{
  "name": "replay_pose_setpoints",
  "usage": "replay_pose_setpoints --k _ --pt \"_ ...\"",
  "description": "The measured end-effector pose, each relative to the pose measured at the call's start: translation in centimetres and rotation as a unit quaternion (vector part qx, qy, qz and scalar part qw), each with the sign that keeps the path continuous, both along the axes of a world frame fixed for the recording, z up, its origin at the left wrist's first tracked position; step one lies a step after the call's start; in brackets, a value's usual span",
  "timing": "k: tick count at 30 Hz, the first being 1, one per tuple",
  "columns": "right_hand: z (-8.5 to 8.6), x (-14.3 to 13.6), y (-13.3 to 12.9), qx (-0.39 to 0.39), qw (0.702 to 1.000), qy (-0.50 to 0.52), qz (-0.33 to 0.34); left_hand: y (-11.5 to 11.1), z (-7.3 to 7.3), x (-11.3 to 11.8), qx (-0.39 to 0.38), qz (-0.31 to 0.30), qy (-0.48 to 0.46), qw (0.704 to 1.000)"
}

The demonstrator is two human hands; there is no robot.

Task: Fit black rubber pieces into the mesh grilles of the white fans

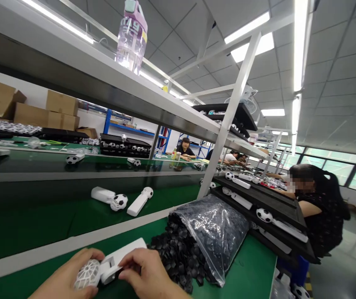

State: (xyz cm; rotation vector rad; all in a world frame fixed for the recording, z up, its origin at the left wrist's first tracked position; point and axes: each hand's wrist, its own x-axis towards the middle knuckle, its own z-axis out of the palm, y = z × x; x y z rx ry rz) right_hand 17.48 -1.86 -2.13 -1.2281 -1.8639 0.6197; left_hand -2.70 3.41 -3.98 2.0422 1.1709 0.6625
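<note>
Head view: the left hand (72,274) curls around the lattice ball (88,274) of a white device (124,252), while the right hand (149,270) pinches its body near the ball end, over the green bench (255,261). A pale rail (72,242) bounds the far side; black pieces (178,257) from a clear bag (219,224) crowd the right hand, with green surface showing past the bag. Above run a shelf (128,92) and ceiling lights (300,54).
</note>
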Motion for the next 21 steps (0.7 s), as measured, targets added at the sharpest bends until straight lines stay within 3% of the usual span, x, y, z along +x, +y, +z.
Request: replay_pose_setpoints --k 4,6,9,16,21 --pt "2.0 -1.3 0.3 0.004 1.0 -0.012 0.025 -1.4 3.0 0.0 -0.009 -0.034 0.016 0.999" --pt "2.6 -1.7 0.8 0.024 0.998 -0.022 0.049 -1.6 3.8 -0.1 -0.001 -0.034 0.03 0.999" --pt "2.4 -2.0 1.5 0.022 0.997 -0.021 0.07 -1.5 3.9 -0.2 0.012 -0.031 0.023 0.999" --pt "1.0 -2.0 2.0 -0.061 0.992 0.011 0.113 -1.6 3.8 -0.1 0.004 -0.031 0.04 0.999" --pt "1.4 -1.7 1.8 -0.051 0.987 -0.008 0.151 -1.6 4.0 -0.4 0.018 -0.054 0.034 0.998"
